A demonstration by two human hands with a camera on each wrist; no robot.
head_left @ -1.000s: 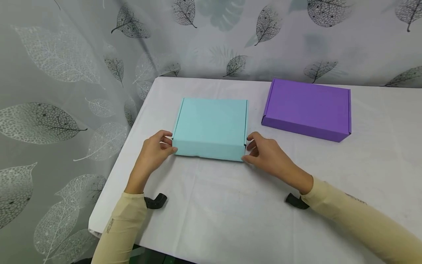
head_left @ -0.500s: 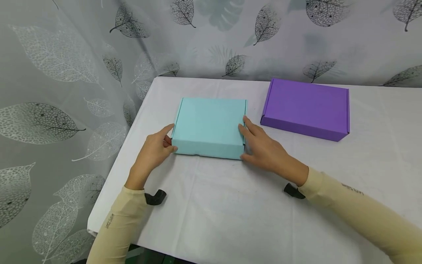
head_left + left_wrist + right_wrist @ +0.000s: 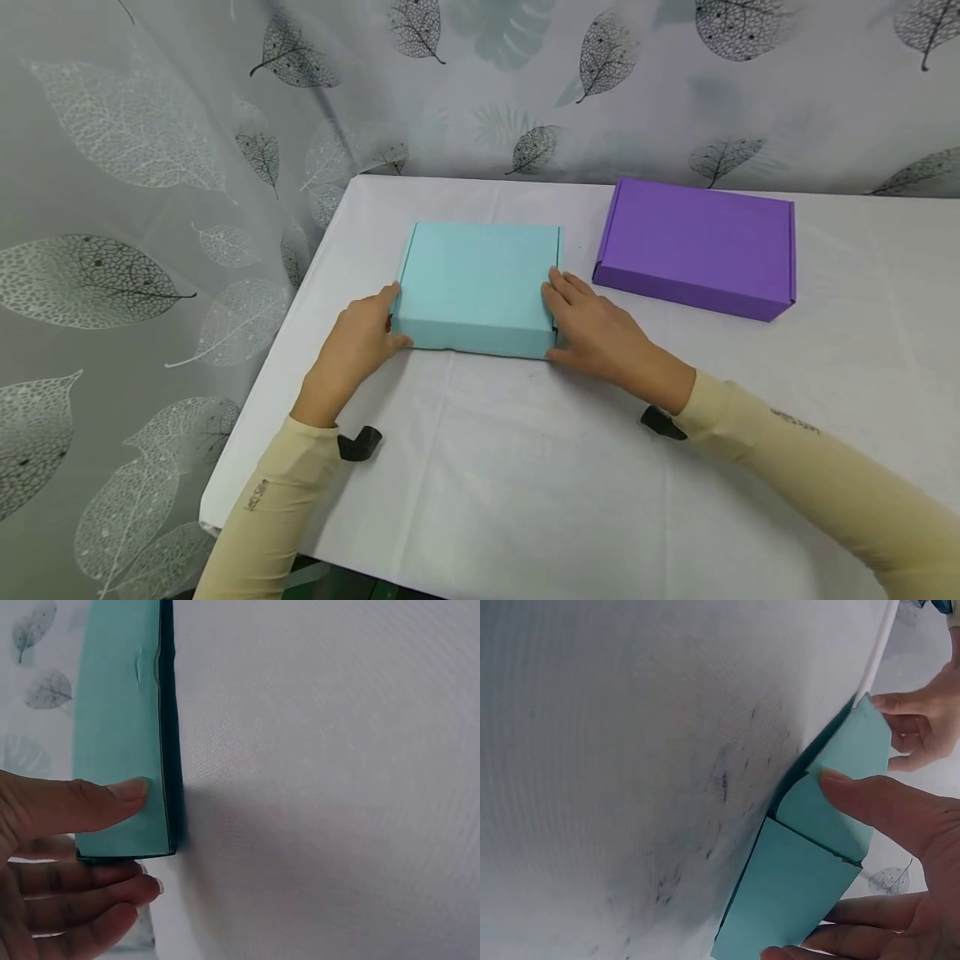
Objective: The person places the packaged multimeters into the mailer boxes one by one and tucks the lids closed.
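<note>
Gripping the teal box at both near corners, your left hand and right hand are steadying it squarely on the table.

Right hand moved up from the near right corner of the teal box to its right side, fingers now laid flat over the top edge, thumb pressed on the front face near the corner. Left hand shifted slightly closer against the left side, thumb on the front face, fingers along the side wall. Both wrists drawn a little farther from the near table edge. Front of the box lifted slightly off the tablecloth.
</note>
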